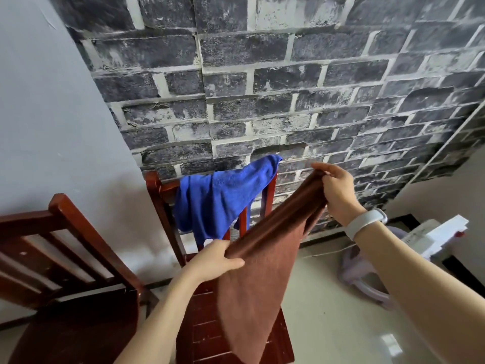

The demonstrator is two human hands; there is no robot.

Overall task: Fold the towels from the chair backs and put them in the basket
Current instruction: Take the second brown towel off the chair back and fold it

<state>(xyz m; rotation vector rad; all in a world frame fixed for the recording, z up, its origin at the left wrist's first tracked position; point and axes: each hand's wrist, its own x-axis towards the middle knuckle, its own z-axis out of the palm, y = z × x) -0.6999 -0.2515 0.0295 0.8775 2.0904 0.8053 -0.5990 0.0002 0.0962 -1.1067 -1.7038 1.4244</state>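
Observation:
A brown towel (259,274) hangs in the air between my two hands, above the seat of the middle wooden chair (157,195). My left hand (215,258) grips its lower left edge. My right hand (336,190), with a white band on the wrist, pinches its upper right corner, higher up. The towel's free end droops down to a point over the seat. A blue towel (217,200) is draped over the back of that chair, behind the brown one. No basket is in view.
A second dark red wooden chair (65,248) stands at the left, its back bare. A wall with dark brick pattern rises behind. A pale lilac plastic stool (364,282) and white boxes (435,235) sit on the light floor at the right.

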